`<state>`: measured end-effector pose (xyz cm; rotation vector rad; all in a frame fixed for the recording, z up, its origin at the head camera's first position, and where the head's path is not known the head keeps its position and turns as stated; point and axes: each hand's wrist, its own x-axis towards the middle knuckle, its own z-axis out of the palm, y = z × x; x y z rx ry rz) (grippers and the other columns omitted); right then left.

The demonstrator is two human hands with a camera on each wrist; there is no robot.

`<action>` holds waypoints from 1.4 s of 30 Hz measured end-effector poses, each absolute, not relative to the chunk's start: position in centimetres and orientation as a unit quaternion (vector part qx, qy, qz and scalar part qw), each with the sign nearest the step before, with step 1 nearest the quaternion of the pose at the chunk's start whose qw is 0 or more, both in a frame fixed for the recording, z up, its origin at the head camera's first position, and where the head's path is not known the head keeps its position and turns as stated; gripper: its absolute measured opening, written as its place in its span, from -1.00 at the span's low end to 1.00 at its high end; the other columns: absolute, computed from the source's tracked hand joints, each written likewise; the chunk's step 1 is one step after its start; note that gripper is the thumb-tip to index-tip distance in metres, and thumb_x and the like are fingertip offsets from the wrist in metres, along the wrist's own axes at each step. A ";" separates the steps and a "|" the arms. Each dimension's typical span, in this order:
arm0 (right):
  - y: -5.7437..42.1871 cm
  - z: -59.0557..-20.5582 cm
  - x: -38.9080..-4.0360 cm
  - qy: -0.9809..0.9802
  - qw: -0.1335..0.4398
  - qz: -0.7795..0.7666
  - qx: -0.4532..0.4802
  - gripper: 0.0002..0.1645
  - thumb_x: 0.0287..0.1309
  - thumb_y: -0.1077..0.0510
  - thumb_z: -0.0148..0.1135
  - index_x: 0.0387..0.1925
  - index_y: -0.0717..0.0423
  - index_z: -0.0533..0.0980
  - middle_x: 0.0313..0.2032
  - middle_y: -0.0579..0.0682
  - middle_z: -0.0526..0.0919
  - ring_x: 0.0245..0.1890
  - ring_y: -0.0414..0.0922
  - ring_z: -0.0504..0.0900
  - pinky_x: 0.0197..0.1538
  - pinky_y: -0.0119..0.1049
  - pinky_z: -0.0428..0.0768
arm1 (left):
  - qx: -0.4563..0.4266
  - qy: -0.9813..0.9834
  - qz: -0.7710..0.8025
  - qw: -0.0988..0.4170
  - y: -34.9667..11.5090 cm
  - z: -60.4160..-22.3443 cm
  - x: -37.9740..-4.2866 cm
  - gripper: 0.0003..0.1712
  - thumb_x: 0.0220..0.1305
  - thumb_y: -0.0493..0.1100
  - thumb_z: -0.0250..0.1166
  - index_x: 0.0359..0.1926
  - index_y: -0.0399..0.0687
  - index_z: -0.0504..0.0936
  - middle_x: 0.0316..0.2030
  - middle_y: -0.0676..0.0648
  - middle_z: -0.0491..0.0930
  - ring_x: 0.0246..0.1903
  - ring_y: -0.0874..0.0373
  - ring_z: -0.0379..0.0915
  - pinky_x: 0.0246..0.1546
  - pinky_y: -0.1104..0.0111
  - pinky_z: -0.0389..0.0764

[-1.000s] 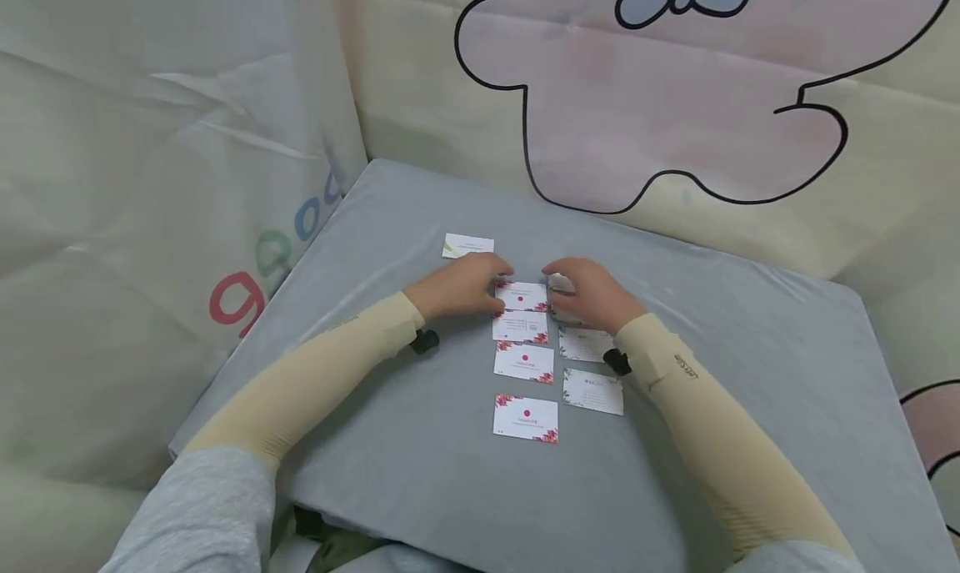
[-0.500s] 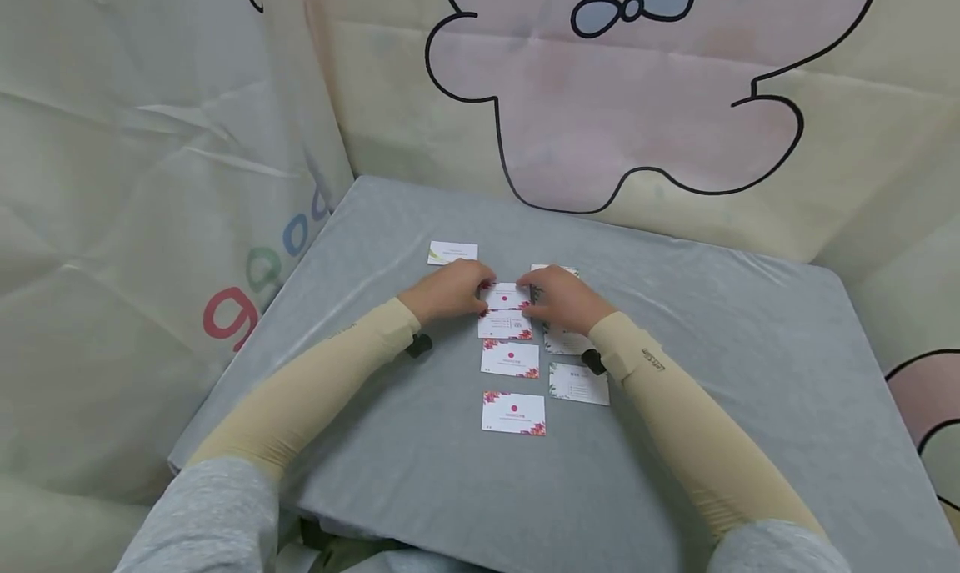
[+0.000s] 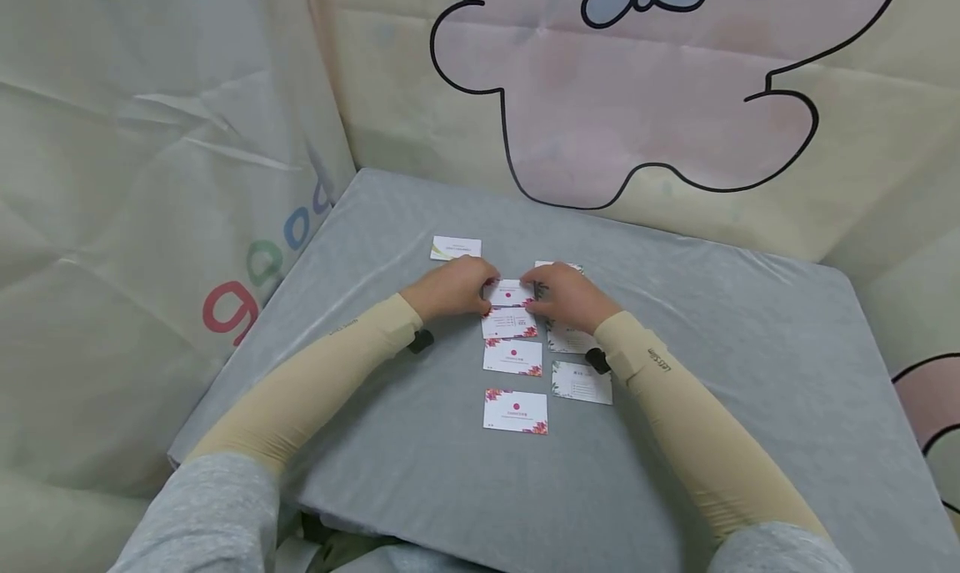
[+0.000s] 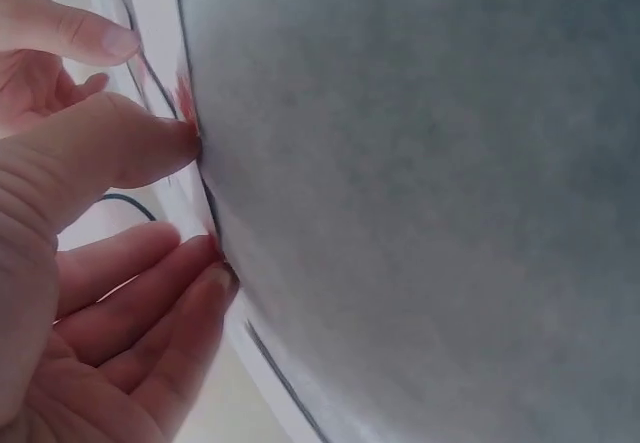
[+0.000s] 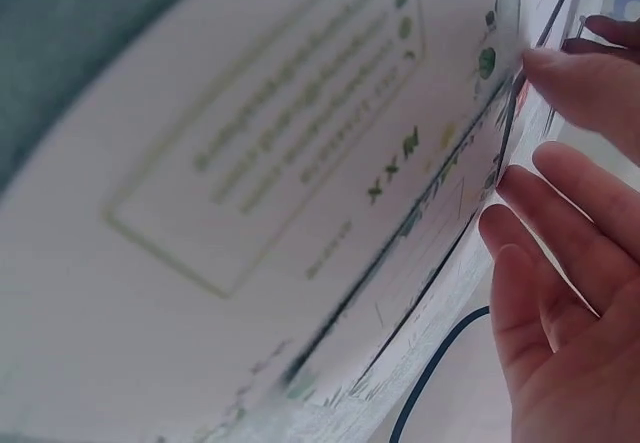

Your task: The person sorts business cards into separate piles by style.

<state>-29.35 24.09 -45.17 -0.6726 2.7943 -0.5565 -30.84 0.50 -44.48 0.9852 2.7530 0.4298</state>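
Observation:
In the head view, a white business card with red flowers (image 3: 510, 294) lies at the far end of a column of similar cards. My left hand (image 3: 452, 285) holds its left end, the thumb at the near corner and the fingers at the far one, as the left wrist view also shows. At the right end, my right hand (image 3: 572, 296) holds the same card between thumb and fingertips. A second red-flowered card (image 3: 510, 324) lies just below it. Green-leaf cards sit under and beside the right hand, partly hidden; one (image 5: 300, 133) fills much of the right wrist view.
Two more red-flowered cards, one (image 3: 513, 358) and a nearer one (image 3: 516, 412), continue the column toward me. A green-leaf card (image 3: 582, 382) lies to their right. Beyond the left hand is a yellow-green striped card (image 3: 455, 248). Everything rests on a grey cloth-covered table (image 3: 420, 473) against printed curtains.
My right hand has moved left from the green-leaf cards to the right end of the far red-flowered card. The left hand stays at its left end. The head view has shifted slightly.

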 end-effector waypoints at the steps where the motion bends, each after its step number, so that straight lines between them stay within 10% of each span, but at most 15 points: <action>1: 24.1 -45.1 -29.5 0.949 0.105 -0.188 -0.229 -0.39 0.17 -0.04 0.44 0.24 0.00 0.55 0.19 -0.01 0.61 0.22 -0.02 0.51 0.34 0.03 0.44 | 0.332 0.927 0.147 0.089 0.4 -44.5 -31.0 -0.51 0.08 -0.12 0.48 0.06 -0.14 0.67 -0.29 -0.02 0.62 -0.26 0.13 0.40 -0.15 0.28 0.45; 20: 24.3 -44.9 -33.4 0.957 0.093 -0.222 -0.165 -0.42 0.22 0.00 0.40 0.26 -0.06 0.51 0.20 -0.02 0.59 0.21 0.00 0.54 0.31 0.08 0.47 | 0.304 0.937 0.140 0.097 1.4 -44.3 -36.4 -0.39 0.18 -0.11 0.42 0.27 -0.10 0.56 -0.01 -0.03 0.60 -0.07 0.11 0.41 0.12 0.22 0.48; 42: 24.0 -44.7 -33.5 0.957 0.101 -0.216 -0.168 -0.33 0.20 -0.07 0.40 0.33 -0.10 0.46 0.27 -0.03 0.55 0.29 0.01 0.49 0.35 0.09 0.43 | 0.311 0.932 0.171 0.071 -0.4 -43.9 -34.6 -0.36 0.24 -0.01 0.38 0.30 -0.15 0.53 0.23 -0.12 0.54 0.23 0.01 0.44 0.34 0.14 0.42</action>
